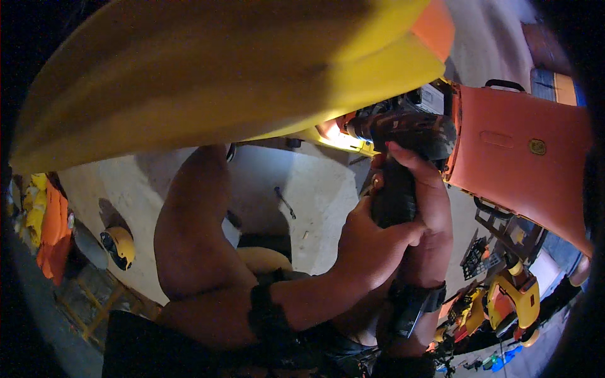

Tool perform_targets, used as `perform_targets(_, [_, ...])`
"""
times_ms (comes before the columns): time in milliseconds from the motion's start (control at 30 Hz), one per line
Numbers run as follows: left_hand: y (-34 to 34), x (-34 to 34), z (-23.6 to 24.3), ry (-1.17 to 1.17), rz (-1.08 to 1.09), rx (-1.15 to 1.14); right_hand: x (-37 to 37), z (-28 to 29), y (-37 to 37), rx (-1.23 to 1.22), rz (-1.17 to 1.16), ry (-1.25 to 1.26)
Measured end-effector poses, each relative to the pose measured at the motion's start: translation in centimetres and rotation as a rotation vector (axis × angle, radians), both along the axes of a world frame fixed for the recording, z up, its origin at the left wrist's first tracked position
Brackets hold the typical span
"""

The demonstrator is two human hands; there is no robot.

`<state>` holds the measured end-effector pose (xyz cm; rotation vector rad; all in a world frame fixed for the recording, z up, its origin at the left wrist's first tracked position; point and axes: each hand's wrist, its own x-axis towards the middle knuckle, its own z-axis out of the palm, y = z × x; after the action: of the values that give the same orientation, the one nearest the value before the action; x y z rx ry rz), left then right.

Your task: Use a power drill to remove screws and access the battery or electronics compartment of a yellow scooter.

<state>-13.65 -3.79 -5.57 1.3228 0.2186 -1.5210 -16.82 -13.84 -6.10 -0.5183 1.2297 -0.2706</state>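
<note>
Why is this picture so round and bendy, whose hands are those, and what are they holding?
There's no robot here, just a person's two bare hands. A wide fisheye camera worn on their head looks down at them; it bends straight edges, and the picture's corners are dark. The left hand and right hand both hold a dark, drill-shaped power tool, with a bright glow by its front end. Above is a big, curved yellow piece; to the right, an orange-red panel. On the pale floor lies a thin dark tool, maybe a wrench. Farther left is a rounded yellow object I can't name.
</note>
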Motion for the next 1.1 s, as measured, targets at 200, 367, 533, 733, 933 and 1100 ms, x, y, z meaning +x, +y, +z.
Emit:
perform_targets(200, [-0.2, 0.1, 0.4, -0.025, -0.075, 0.025, -0.7, -0.2, -0.1, -0.012, -0.034, -0.001])
perform_targets(367, [-0.3, 0.1, 0.1, -0.013, -0.08, 0.01, -0.3, 0.2, -0.3, -0.03, -0.011, 0.037])
perform_targets(533, [-0.2, 0.3, 0.1, -0.034, -0.095, 0.038, -0.2, -0.2, -0.1, -0.01, -0.005, 0.03])
perform_targets(733, [-0.3, 0.6, 0.3, 0.022, -0.141, 0.062, -0.2, -0.2, -0.1, -0.03, -0.014, 0.028])
perform_targets(933, [-0.3, 0.3, 0.1, -0.006, -0.088, 0.029, -0.3, -0.2, -0.1, -0.025, -0.024, 0.02])
perform_targets(1100, [-0.1, 0.4, -0.1, -0.043, -0.051, 0.0, -0.1, -0.6, -0.3, -0.025, 0.005, 0.008])
